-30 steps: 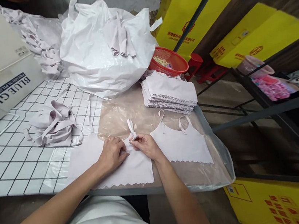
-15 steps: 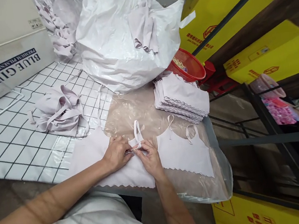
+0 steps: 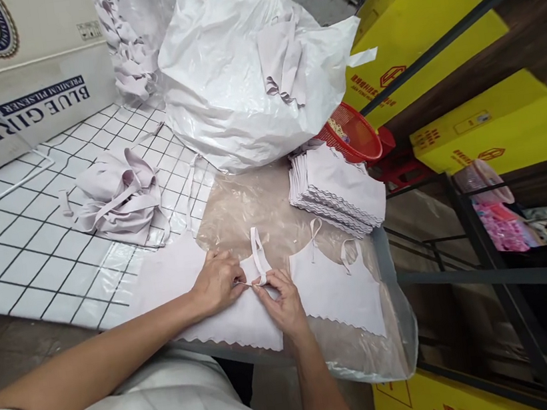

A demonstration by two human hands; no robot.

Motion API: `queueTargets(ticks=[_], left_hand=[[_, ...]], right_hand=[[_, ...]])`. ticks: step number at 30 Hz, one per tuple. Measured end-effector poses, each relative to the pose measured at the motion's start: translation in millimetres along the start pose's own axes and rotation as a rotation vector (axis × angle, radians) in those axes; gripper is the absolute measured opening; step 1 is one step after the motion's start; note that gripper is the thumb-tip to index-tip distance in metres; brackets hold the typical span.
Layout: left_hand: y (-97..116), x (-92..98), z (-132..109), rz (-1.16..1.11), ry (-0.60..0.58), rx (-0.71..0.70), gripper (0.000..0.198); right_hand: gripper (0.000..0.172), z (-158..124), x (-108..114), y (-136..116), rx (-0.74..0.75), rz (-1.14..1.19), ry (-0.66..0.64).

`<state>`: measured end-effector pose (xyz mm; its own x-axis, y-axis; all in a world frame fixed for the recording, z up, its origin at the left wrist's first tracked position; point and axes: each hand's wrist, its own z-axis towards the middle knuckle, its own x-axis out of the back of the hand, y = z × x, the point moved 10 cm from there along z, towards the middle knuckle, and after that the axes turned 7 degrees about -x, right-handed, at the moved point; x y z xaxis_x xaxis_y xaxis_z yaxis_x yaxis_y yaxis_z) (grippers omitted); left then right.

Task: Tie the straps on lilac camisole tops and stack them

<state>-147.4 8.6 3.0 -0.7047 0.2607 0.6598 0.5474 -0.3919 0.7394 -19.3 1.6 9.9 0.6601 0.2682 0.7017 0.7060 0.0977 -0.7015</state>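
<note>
Presently, both hands engage a pale garment (image 3: 233,324) at lower centre of frame.
Left hand (image 3: 219,283): fingers curled closed, pinching a thin strand (image 3: 246,284). Right hand (image 3: 283,301): thumb and fingers pinched shut at the base of the strap (image 3: 258,251). Folded stack (image 3: 336,186) sits right of centre.

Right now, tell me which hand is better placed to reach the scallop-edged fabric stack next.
Right, I'd judge: the right hand is nearer that fabric stack, while the left hand sits farther left on the camisole top. Both hands are busy at this garment, though.
</note>
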Motion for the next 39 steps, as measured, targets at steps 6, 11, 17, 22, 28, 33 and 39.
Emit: queueTargets(ticks=[6, 11, 17, 22, 28, 33, 39], left_hand=[[1.4, 0.3, 0.1, 0.003, 0.004, -0.007, 0.012], [-0.4, -2.2, 0.9, 0.025, -0.018, 0.021, 0.011], [-0.1, -2.3, 1.5, 0.013, -0.017, 0.02, 0.009], [0.0, -1.8, 1.7, -0.002, -0.034, 0.027, 0.011], [-0.8, -2.6, 1.2, 0.003, -0.028, 0.014, 0.01], [-0.3, -2.8, 1.7, 0.022, -0.007, -0.005, 0.012], [-2.2, -6.0, 2.6, 0.01, -0.022, 0.009, 0.014]], right_hand=[[0.017, -0.4, 3.7, 7.9, -0.099, 0.08, 0.047], [0.019, 1.1, -8.5, -3.8, -0.048, 0.168, 0.049], [0.014, -2.6, -7.8, -8.8, 0.026, 0.021, 0.102], [0.013, -6.3, 0.0, -9.9, 0.072, -0.069, 0.141], [0.014, -7.5, 3.0, -7.2, 0.045, -0.009, 0.159], [0.017, -3.6, -5.5, -3.3, -0.006, 0.095, 0.152], [0.017, -5.3, -9.0, -6.2, 0.017, 0.031, 0.179]])
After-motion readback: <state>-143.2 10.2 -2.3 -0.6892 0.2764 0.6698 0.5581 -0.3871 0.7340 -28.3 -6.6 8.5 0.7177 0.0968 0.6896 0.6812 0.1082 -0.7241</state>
